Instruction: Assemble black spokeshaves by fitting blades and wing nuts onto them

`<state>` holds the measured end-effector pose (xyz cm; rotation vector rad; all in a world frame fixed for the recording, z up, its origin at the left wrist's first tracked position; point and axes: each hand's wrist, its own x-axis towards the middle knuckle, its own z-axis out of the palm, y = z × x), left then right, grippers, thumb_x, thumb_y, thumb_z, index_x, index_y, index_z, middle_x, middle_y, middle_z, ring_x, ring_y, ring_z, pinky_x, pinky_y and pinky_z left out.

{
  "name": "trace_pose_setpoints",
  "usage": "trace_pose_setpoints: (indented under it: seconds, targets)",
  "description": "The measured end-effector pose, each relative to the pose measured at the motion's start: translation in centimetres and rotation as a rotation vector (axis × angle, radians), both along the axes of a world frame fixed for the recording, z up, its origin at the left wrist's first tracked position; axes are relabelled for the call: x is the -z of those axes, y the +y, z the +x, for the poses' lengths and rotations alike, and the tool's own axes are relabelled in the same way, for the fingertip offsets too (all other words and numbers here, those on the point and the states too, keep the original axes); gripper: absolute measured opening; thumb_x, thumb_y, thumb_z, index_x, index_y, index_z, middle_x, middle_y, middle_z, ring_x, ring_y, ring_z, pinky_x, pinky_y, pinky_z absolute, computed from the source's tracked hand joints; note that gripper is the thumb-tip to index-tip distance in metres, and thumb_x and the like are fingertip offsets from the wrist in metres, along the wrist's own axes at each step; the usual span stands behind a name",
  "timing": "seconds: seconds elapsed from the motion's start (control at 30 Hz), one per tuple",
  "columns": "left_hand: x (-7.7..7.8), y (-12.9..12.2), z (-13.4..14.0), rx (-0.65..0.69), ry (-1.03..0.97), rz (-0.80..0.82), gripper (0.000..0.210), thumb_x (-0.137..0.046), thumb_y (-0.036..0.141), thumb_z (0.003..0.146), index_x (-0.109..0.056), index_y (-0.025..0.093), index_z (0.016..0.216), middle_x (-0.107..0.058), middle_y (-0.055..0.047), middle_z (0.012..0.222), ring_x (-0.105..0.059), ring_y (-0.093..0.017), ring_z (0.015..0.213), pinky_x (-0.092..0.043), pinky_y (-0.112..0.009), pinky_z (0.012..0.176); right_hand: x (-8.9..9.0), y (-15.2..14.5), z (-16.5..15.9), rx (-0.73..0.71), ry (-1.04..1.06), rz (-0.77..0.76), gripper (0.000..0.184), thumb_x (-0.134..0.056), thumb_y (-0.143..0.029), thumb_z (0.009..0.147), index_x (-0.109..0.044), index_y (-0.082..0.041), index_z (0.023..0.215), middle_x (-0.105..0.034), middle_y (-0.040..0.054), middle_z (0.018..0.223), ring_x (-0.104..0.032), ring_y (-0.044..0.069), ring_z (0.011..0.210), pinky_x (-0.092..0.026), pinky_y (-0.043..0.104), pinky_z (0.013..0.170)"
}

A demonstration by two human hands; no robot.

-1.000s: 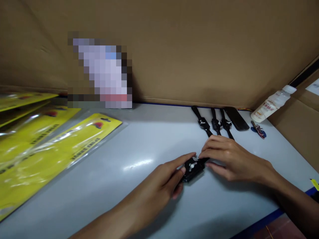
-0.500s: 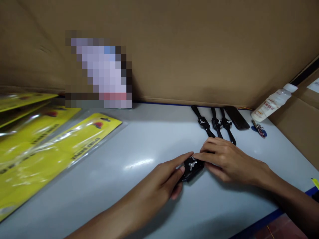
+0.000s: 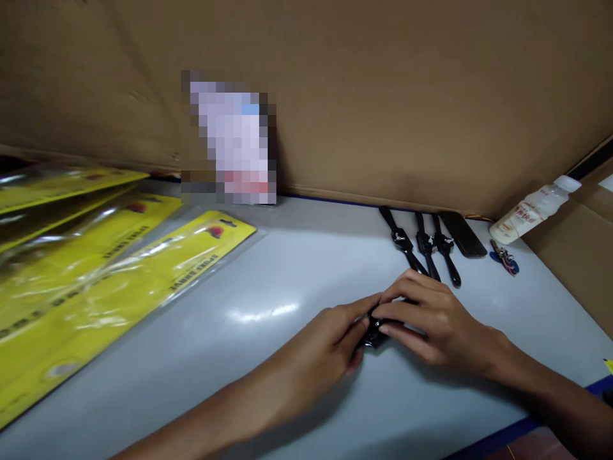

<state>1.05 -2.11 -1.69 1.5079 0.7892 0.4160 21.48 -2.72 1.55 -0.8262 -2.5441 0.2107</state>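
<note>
A black spokeshave (image 3: 374,338) is held between my two hands, low over the grey table. My left hand (image 3: 341,333) is closed around its left side, with the thumb on top. The fingers of my right hand (image 3: 433,319) are bent and pinched at the small silver wing screw in its middle, covering most of the screw and the right side. Beyond my right hand lie three more black spokeshaves, a left one (image 3: 402,240), a middle one (image 3: 424,243) and a right one (image 3: 445,245), roughly side by side.
Yellow spokeshave packages (image 3: 138,294) in clear plastic spread over the left of the table (image 3: 297,255). A dark phone (image 3: 463,234), keys (image 3: 504,258) and a tilted bottle (image 3: 534,211) are at the back right. A blurred-out object (image 3: 234,144) leans on the cardboard wall (image 3: 364,96).
My right hand's fingers have moved left over the spokeshave and onto its wing screw, which showed plainly before. The view has shifted slightly, so the surroundings appear further right.
</note>
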Motion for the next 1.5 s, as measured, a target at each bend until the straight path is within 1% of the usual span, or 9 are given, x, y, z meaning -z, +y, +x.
trace_pose_setpoints:
  seconds: [0.17,0.27,0.53,0.63,0.8,0.97,1.1,1.3,1.5]
  targets:
    - [-0.1,0.0,0.2,0.004,0.001,0.079,0.037,-0.038,0.028,0.096,-0.065,0.015,0.117,-0.041,0.006,0.06,-0.034,-0.011,0.056,-0.033,-0.024,0.056,0.5,-0.2,-0.8,0.05,0.007,0.053,0.02,-0.054,-0.019,0.098,-0.071,-0.015,0.088,-0.065,0.0098,0.089,-0.054,0.019,0.081,-0.049,0.032,0.069]
    - [-0.6,0.1,0.3,0.003,0.024,0.117,0.034,-0.037,0.025,0.095,-0.067,0.014,0.106,-0.04,0.006,0.056,-0.036,-0.012,0.057,-0.034,-0.025,0.058,0.7,-0.3,-1.3,0.072,0.04,0.015,0.021,-0.054,-0.017,0.098,-0.069,-0.015,0.085,-0.065,0.0079,0.082,-0.053,0.018,0.076,-0.047,0.032,0.067]
    - [-0.7,-0.1,0.2,-0.008,0.044,0.133,0.033,-0.038,0.024,0.093,-0.068,0.015,0.1,-0.044,0.005,0.054,-0.039,-0.013,0.059,-0.035,-0.025,0.059,0.9,-0.3,-1.8,0.331,0.262,-0.381,0.01,-0.063,-0.013,0.087,-0.066,-0.019,0.079,-0.062,-0.0017,0.069,-0.057,0.012,0.065,-0.045,0.025,0.059]
    - [-0.5,-0.1,0.2,0.003,0.053,0.129,0.033,-0.038,0.026,0.093,-0.068,0.015,0.101,-0.044,0.005,0.056,-0.038,-0.012,0.057,-0.033,-0.024,0.057,0.7,-0.1,-1.5,0.353,0.264,-0.475,0.009,-0.066,-0.014,0.085,-0.067,-0.019,0.077,-0.063,-0.0017,0.07,-0.057,0.011,0.064,-0.044,0.024,0.058]
    - [-0.6,0.1,0.3,-0.008,0.045,0.114,0.034,-0.038,0.026,0.092,-0.067,0.014,0.107,-0.047,0.004,0.062,-0.037,-0.012,0.058,-0.034,-0.023,0.057,0.7,0.0,-1.2,0.29,0.24,-0.323,0.016,-0.067,-0.017,0.088,-0.063,-0.019,0.072,-0.063,-0.0005,0.069,-0.057,0.015,0.071,-0.045,0.029,0.066]
    - [-0.7,0.0,0.4,-0.032,0.066,0.1,0.03,-0.038,0.026,0.09,-0.064,0.015,0.097,-0.05,0.002,0.068,-0.039,-0.012,0.06,-0.035,-0.024,0.059,1.0,-0.3,-0.9,0.2,0.167,-0.076,0.023,-0.06,-0.02,0.094,-0.062,-0.018,0.071,-0.06,0.0029,0.072,-0.052,0.016,0.071,-0.044,0.032,0.067]
    - [-0.4,-0.1,0.3,-0.033,0.061,0.073,0.028,-0.038,0.028,0.09,-0.063,0.015,0.092,-0.047,0.003,0.065,-0.038,-0.011,0.057,-0.034,-0.024,0.058,0.8,-0.5,-0.8,0.166,0.142,0.005,0.026,-0.056,-0.021,0.096,-0.065,-0.018,0.071,-0.059,0.0031,0.07,-0.05,0.016,0.068,-0.044,0.032,0.065]
    - [-0.3,-0.1,0.1,-0.038,0.042,0.05,0.033,-0.041,0.033,0.092,-0.067,0.015,0.102,-0.044,0.004,0.063,-0.038,-0.012,0.058,-0.034,-0.025,0.059,0.4,0.0,-0.3,0.242,0.197,-0.034,0.022,-0.058,-0.017,0.095,-0.069,-0.016,0.076,-0.063,0.0034,0.072,-0.054,0.015,0.07,-0.045,0.031,0.067]
    - [-0.5,0.1,0.1,0.021,0.058,0.022,0.048,-0.036,0.033,0.094,-0.059,0.011,0.13,-0.041,0.005,0.064,-0.033,-0.01,0.056,-0.032,-0.023,0.056,0.6,0.9,0.3,0.255,0.175,-0.264,0.018,-0.06,-0.015,0.094,-0.075,-0.018,0.084,-0.071,0.0031,0.078,-0.061,0.016,0.077,-0.047,0.032,0.074]
